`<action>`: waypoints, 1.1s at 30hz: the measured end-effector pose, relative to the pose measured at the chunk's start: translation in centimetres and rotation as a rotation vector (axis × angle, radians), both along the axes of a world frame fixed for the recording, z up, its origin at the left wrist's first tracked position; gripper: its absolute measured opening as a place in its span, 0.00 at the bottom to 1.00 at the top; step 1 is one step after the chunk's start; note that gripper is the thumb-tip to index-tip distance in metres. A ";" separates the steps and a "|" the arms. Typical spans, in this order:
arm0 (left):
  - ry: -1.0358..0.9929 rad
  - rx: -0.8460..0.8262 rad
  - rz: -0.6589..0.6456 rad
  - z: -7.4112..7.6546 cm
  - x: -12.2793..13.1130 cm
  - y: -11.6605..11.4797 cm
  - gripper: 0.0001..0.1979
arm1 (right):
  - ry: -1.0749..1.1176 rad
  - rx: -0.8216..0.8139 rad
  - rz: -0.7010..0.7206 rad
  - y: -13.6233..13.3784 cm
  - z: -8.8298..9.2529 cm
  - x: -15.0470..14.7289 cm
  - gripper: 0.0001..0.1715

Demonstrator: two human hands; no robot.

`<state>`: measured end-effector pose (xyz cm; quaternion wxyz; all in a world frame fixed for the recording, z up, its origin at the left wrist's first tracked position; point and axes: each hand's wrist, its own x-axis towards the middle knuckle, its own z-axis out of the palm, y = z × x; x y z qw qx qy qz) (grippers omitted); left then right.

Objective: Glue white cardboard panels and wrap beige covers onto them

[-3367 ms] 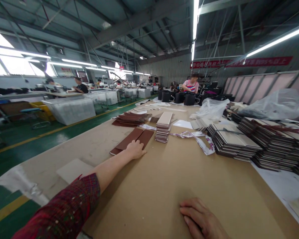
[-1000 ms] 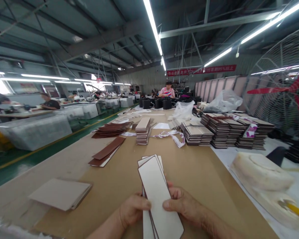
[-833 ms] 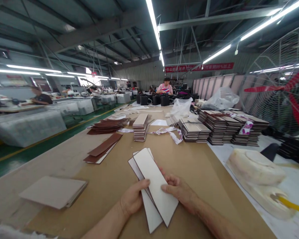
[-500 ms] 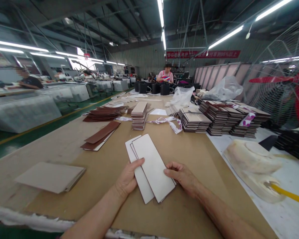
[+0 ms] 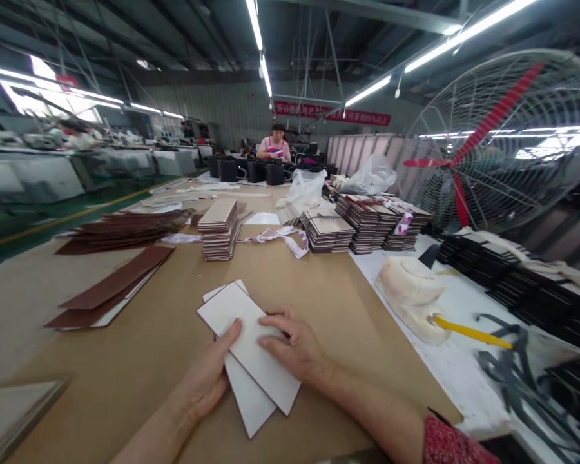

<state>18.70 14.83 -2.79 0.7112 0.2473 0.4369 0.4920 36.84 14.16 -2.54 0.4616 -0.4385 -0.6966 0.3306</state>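
Several white rectangular panels (image 5: 263,357) with dark edges are crossed in a loose fan above the brown board. My left hand (image 5: 207,374) is closed around their left side, thumb lying on the top panel and fingers underneath. My right hand (image 5: 299,348) is at the right edge of the top panel. Its thumb and bent fingers are apart, with the tips touching the panel's upper face. How many panels lie beneath is hidden.
Brown strips (image 5: 111,287) lie left, behind a pale pile (image 5: 14,412). Ahead stand a tall panel stack (image 5: 218,232) and bundled stacks (image 5: 326,232). At right are a tape roll (image 5: 410,283) with a yellow handle (image 5: 471,332), black stacks (image 5: 507,277) and a large fan (image 5: 483,135). A co-worker (image 5: 274,147) sits beyond.
The view has turned right. The panels are now crossed at a different angle, the top one tilting further left. My right hand has shifted from the panel's edge onto its upper face.
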 end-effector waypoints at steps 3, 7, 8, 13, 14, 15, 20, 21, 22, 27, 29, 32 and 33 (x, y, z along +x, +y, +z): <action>0.125 0.054 -0.022 -0.8 -0.2 0.1 0.26 | -0.134 0.002 -0.058 -0.8 0.1 0.0 0.27; 0.194 0.137 0.002 -1.4 -0.2 0.5 0.31 | -0.325 0.117 -0.026 -1.8 0.5 0.0 0.28; 0.167 0.142 -0.001 -1.4 -0.1 0.5 0.31 | -0.340 0.127 -0.009 -2.0 0.5 0.0 0.28; 0.013 0.235 -0.056 -0.7 0.5 0.0 0.25 | -0.342 0.044 0.076 -2.7 0.2 -0.6 0.42; -0.021 0.263 -0.110 -0.5 0.6 -0.1 0.24 | -0.346 0.001 0.087 -2.8 0.2 -0.8 0.47; -0.029 0.281 -0.126 -0.5 0.7 -0.2 0.24 | -0.345 -0.041 0.093 -2.7 0.1 -1.0 0.50; -0.065 0.373 -0.149 -0.4 0.5 -0.2 0.32 | -0.230 -0.205 0.092 -2.1 0.4 -1.3 0.51; -0.078 0.384 -0.153 -0.4 0.3 -0.2 0.34 | -0.195 -0.239 0.090 -2.0 0.5 -1.1 0.51; -0.093 0.391 -0.163 -0.4 0.2 -0.2 0.36 | -0.156 -0.271 0.094 -1.9 0.7 -0.9 0.51; -0.139 0.349 -0.172 -0.2 0.0 -0.1 0.34 | 0.191 -0.440 0.199 -1.3 1.8 0.1 0.46; -0.151 0.307 -0.145 -0.1 0.1 0.0 0.30 | 0.324 -0.494 0.273 -1.2 2.3 0.4 0.39; -0.163 0.222 -0.087 0.2 0.3 0.2 0.25 | 0.412 -0.559 0.327 -1.3 3.0 0.7 0.31; -0.163 0.190 -0.065 0.2 0.3 0.3 0.24 | 0.412 -0.570 0.319 -1.4 3.2 0.9 0.30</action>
